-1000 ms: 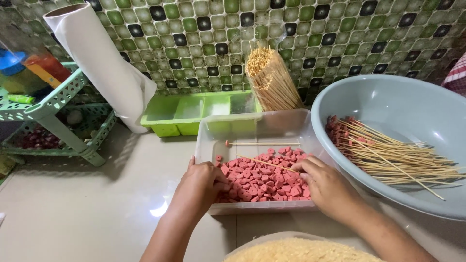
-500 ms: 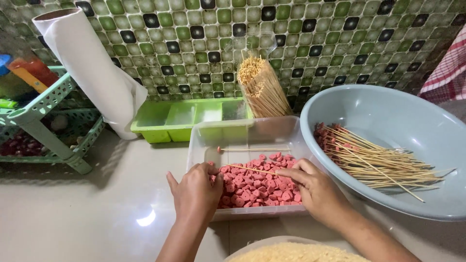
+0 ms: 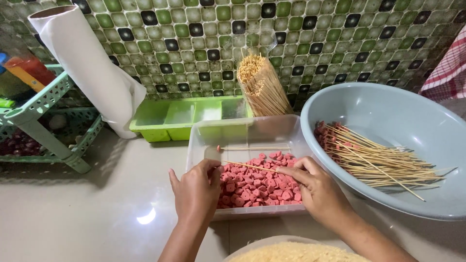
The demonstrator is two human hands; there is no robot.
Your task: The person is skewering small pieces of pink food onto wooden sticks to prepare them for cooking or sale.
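the left hand (image 3: 196,187) pinches a thin bamboo skewer (image 3: 250,166) level over the clear plastic tub (image 3: 204,145) of pink sausage slices (image 3: 255,184). the right hand (image 3: 315,187), fingers closed on the skewer's far end, steadies it above the slices.

One package was seen — a clear plastic bag of bamboo skewers (image 3: 262,87), leaned upright against the tiled wall, behind the clear container — no labels, signs or screens.

Sausage slices (image 3: 257,187) in tray (image 3: 242,133); bowl (image 3: 388,111) right, divided box (image 3: 184,116) behind, rack (image 3: 43,126) left.
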